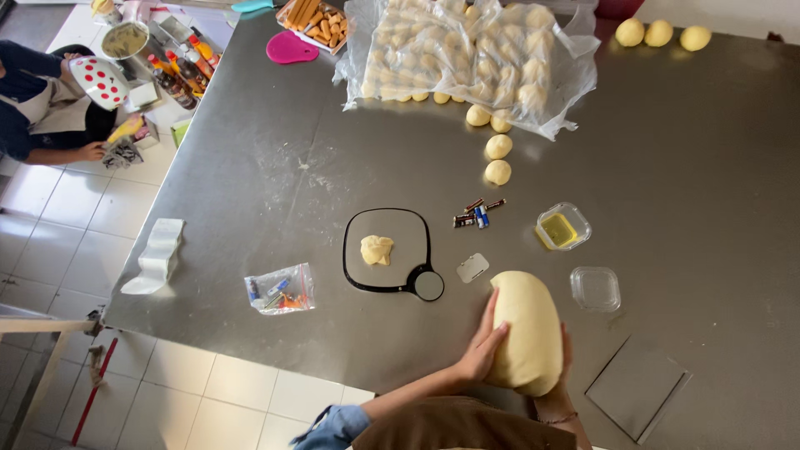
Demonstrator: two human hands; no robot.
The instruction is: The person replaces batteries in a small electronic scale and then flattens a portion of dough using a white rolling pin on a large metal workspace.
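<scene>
A big oval lump of pale yellow dough [527, 329] lies on the steel table [275, 183] near its front edge. My left hand [482, 343] presses flat against the lump's left side. My right hand [563, 379] cups its lower right side and is mostly hidden behind it. To the left, a small piece of dough [376, 249] rests on a flat scale with a black rim [387, 250].
Several dough balls [497, 158] and a plastic sheet over more balls [467, 54] lie at the back. Batteries [477, 214], a tub of yellow liquid [562, 227], its lid [595, 288], a plastic bag [280, 289] and a metal scraper [637, 387] surround the lump. Another person [37, 104] sits at far left.
</scene>
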